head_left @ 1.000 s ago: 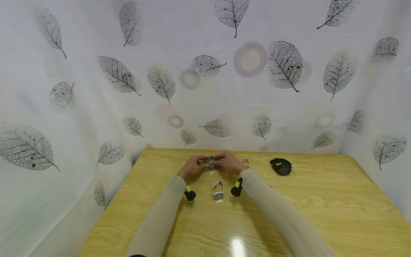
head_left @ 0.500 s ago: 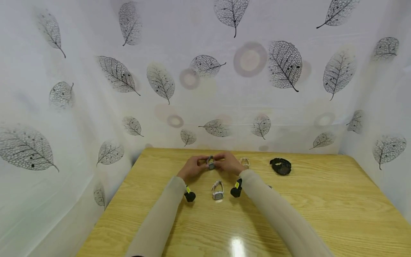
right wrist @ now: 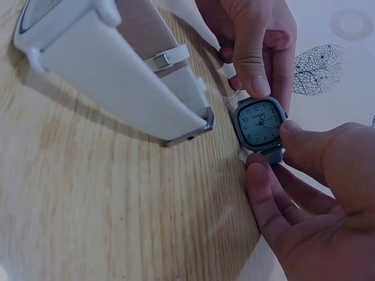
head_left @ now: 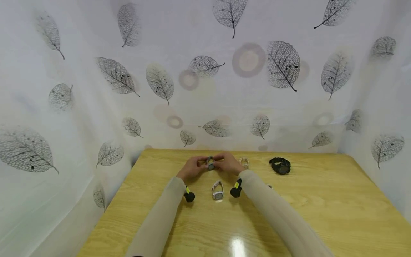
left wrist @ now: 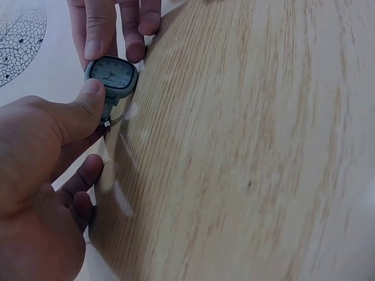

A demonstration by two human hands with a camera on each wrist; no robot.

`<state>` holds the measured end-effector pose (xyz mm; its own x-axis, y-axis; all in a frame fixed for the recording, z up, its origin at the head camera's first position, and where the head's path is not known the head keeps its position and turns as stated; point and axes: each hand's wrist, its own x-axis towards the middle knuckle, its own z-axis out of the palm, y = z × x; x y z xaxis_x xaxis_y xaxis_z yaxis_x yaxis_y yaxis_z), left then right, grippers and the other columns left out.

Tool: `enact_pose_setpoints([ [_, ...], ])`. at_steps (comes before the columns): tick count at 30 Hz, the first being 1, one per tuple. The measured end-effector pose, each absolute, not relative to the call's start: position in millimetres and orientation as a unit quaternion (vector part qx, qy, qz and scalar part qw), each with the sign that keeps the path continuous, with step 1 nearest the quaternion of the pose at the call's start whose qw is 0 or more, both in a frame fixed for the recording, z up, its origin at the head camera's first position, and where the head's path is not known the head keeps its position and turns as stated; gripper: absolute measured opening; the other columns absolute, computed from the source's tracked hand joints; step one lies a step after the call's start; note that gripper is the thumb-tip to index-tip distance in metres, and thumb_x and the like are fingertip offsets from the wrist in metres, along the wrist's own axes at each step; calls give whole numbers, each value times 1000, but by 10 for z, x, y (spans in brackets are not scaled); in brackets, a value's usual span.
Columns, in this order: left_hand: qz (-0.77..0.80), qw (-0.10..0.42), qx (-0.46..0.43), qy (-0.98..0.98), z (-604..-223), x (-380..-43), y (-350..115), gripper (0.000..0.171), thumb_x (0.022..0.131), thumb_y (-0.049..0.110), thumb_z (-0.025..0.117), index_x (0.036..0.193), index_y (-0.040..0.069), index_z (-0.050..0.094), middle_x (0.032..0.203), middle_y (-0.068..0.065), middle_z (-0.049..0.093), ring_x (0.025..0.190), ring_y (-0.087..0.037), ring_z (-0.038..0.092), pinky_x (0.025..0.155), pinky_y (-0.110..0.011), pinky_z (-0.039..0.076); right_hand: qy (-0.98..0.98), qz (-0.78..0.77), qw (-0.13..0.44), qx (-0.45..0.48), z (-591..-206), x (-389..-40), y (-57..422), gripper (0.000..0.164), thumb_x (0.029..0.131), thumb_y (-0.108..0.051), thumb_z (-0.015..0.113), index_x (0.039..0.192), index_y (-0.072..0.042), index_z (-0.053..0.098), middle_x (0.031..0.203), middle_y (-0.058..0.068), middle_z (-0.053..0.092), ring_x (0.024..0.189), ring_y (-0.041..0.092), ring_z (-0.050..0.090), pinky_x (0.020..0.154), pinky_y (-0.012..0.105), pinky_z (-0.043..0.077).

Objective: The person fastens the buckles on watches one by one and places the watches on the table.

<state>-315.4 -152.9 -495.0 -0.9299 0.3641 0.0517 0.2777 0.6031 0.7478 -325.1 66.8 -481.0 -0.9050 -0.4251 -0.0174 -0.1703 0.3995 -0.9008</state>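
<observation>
Near the back of the table, both hands hold a grey-green wristwatch (head_left: 210, 166) between them. My left hand (head_left: 192, 167) pinches its left side, and the thumb lies at the edge of the square dial in the left wrist view. From the other side my right hand (head_left: 228, 164) grips it, its thumb against the case beside the crown. In the right wrist view the watch dial (right wrist: 259, 124) faces up with numerals and hands showing. Most of the strap is hidden behind the fingers.
A white wristwatch (head_left: 218, 191) stands upright on the wooden table (head_left: 205, 228), between the forearms. Another pale watch (head_left: 244, 162) is just right of the right hand, and a black watch (head_left: 280, 166) lies farther right. The right sleeve mostly covers a small object (head_left: 270, 186). Leaf-patterned sheeting (head_left: 205, 96) surrounds the table.
</observation>
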Motion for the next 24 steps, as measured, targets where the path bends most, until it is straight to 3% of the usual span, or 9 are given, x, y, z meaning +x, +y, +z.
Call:
enact_pose_setpoints([
  [5,419,63,164,891,-4958,-3145,-1521,43,99,22,72,141,17,64,82,-7,59,69,-14,49,63,-28,42,824,-518,124,-193,-4793,-3236,679,36,101,-5,65,133,11,61,134,26,63,96,28,73,76,35,62],
  [12,427,70,162,887,-4937,-3139,-1532,43,99,22,72,141,18,63,84,-7,61,70,-15,50,63,-29,43,827,-517,123,-183,-4800,-3256,664,36,101,-6,66,134,8,62,133,23,65,95,25,73,76,34,62],
  [14,430,69,163,885,-4927,-3135,-1537,44,99,21,71,142,17,63,91,-10,64,74,-17,53,65,-30,45,827,-519,122,-180,-4799,-3266,661,37,100,-6,66,134,7,62,133,23,65,93,24,72,76,34,62],
  [17,425,54,176,886,-4928,-3129,-1544,47,98,21,72,143,11,60,114,-13,69,86,-20,62,76,-33,52,825,-524,121,-174,-4797,-3264,670,40,100,-8,67,138,4,60,134,24,63,89,23,73,75,35,62],
  [20,431,38,178,884,-4934,-3108,-1565,55,98,23,74,146,6,55,135,-16,65,102,-27,67,90,-40,56,823,-527,123,-173,-4792,-3244,679,47,101,-15,68,145,0,55,138,24,60,91,27,73,76,38,62],
  [24,457,28,159,874,-4909,-3064,-1589,65,97,32,74,152,10,48,140,-20,60,110,-33,67,96,-48,55,843,-493,91,-193,-4736,-3195,700,54,103,-28,65,151,-7,50,141,21,58,103,31,71,84,43,61],
])
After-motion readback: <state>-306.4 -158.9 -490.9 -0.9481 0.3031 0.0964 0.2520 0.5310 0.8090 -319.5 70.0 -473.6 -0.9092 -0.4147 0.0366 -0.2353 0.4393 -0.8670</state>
